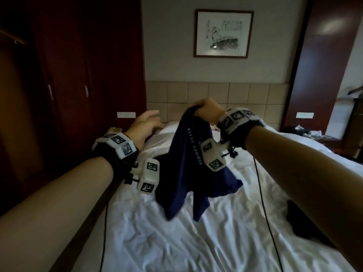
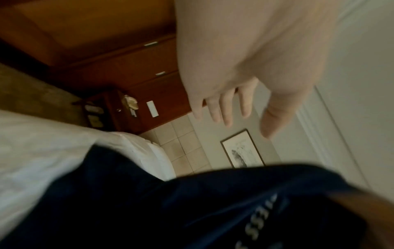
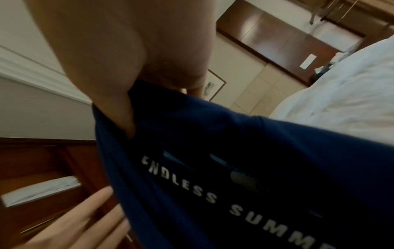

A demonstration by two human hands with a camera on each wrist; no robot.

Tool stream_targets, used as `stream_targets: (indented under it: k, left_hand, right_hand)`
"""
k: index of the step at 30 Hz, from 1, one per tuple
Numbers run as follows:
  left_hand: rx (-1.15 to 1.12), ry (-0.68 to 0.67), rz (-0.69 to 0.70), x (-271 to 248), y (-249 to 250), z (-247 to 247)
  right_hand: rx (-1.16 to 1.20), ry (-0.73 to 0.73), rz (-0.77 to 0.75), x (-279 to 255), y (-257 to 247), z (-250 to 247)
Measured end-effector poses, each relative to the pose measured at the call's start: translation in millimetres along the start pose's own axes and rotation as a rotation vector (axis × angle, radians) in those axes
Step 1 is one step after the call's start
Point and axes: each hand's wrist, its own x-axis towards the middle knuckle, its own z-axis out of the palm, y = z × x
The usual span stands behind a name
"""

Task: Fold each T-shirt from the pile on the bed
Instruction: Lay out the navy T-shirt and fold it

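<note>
While the navy T-shirt [image 1: 196, 163] is gripped aloft by the right hand [image 1: 206, 108], the left hand [image 1: 145, 124] is spread empty; a second edge must be caught for spreading.

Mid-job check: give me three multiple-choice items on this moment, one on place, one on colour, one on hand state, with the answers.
1. Where is the navy blue printed T-shirt?
A. flat on the bed
B. hanging above the white bed sheet
C. on the floor

2. What colour is its lettering?
A. white
B. red
C. yellow

3. How is the left hand?
A. gripping the shirt
B. fist
C. open, empty

Answers: B, it dangles from the right hand; A, pale letters show in the right wrist view; C, its fingers are spread.
</note>
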Motion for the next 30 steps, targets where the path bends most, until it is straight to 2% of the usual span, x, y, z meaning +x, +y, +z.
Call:
stream_targets:
  k: [3, 5, 9, 12, 16, 19, 21, 25, 27, 30]
  left_hand:
    - [0.022, -0.305, -0.002, -11, 7, 30]
    - [0.040, -0.362, 0.008, -13, 8, 51]
    - [0.126, -0.203, 0.125, -12, 13, 83]
    - [0.122, -0.203, 0.163, -13, 16, 96]
    - [0.111, -0.161, 0.202, -13, 18, 108]
    - [0.103, -0.085, 0.195, -13, 20, 110]
    - [0.089, -0.086, 0.184, -13, 21, 108]
    - [0.051, -0.039, 0.195, -15, 25, 100]
    - [0.046, -0.007, 0.203, -14, 26, 93]
    - [0.074, 0.024, 0.215, -11, 27, 75]
  right_hand:
    - [0.038, -0.010, -0.068, -6, -21, -5]
    - [0.066, 0.004, -0.081, -11, -24, -8]
    - [0.094, 0.095, -0.029, -20, -8, -21]
    - [0.198, 0.102, 0.015, -32, 12, -33]
    - [0.348, -0.131, 0.121, -58, 40, -38]
    - [0.322, -0.293, 0.254, -73, 64, -33]
    - [0.308, -0.384, 0.332, -78, 77, -23]
    - [0.273, -0.564, 0.374, -86, 86, 12]
    - [0.124, -0.547, 0.306, -87, 84, 29]
    - [-0.233, -0.331, 0.252, -83, 86, 34]
